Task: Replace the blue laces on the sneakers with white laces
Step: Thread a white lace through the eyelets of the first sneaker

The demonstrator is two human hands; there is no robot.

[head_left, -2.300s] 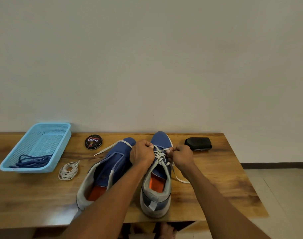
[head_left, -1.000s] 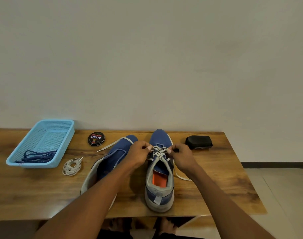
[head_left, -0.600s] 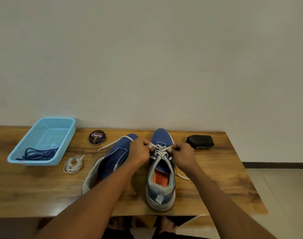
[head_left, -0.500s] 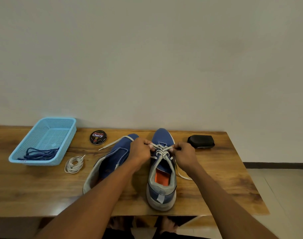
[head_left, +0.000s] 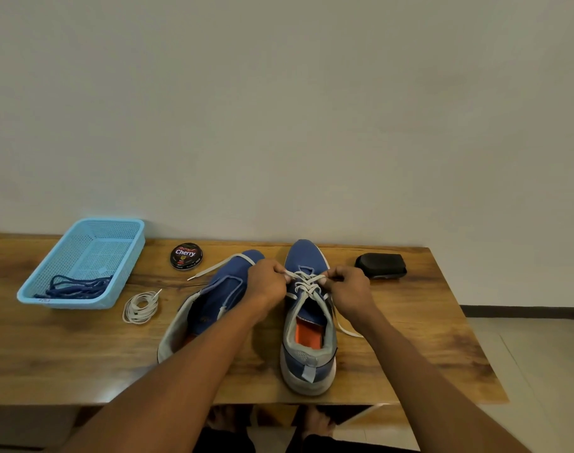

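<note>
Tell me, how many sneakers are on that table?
2. One sneaker, partly laced in white, stands between the hands; the other sneaker lies beside it to the left, partly hidden by the left forearm.

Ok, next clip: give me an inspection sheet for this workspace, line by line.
Surface: wooden table, against a plain wall.
Job's things: right sneaker partly laced with a white lace; left sneaker lying tilted, unlaced; coiled white lace on the table; blue laces in the light blue basket.
Clutter: Cherry polish tin; black object, kind unclear.
Grippers: left hand and right hand each pinch the white lace.
Cables: nothing seen.
Surroundings: tiled floor on the right; bare feet under the table.
</note>
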